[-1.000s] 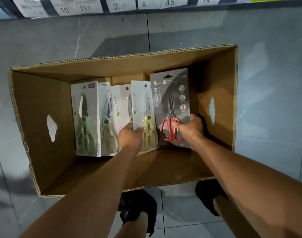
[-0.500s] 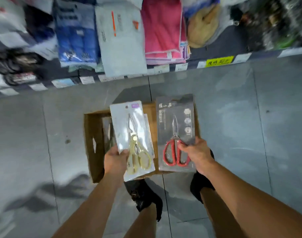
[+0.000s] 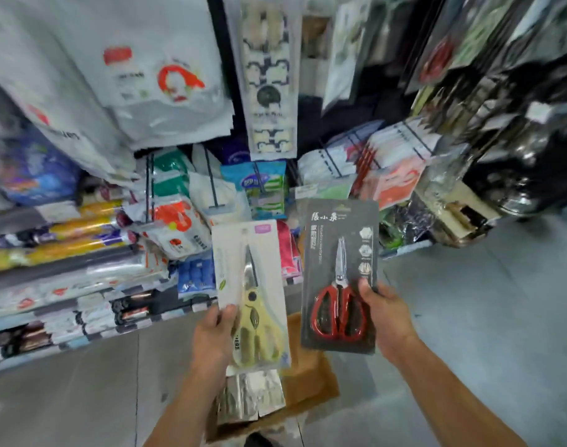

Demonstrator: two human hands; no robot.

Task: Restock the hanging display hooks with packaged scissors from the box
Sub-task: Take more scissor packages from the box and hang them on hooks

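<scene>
Both packs lifted out of box (image 3: 311, 379) toward shelves: left grip (image 3: 216, 330) holds yellow scissors pack (image 3: 253, 295), right grip (image 3: 387, 312) red scissors pack (image 3: 338, 279); edge pinches could slip while hooking.

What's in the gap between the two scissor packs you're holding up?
Nothing is held there. In the head view, between the yellow pack and the red pack you see only shelf goods behind, and the box on the floor below.

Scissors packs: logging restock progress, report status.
Left hand grips yellow scissors pack. Right hand grips red scissors pack. Box below. Neither hung yet.
</scene>
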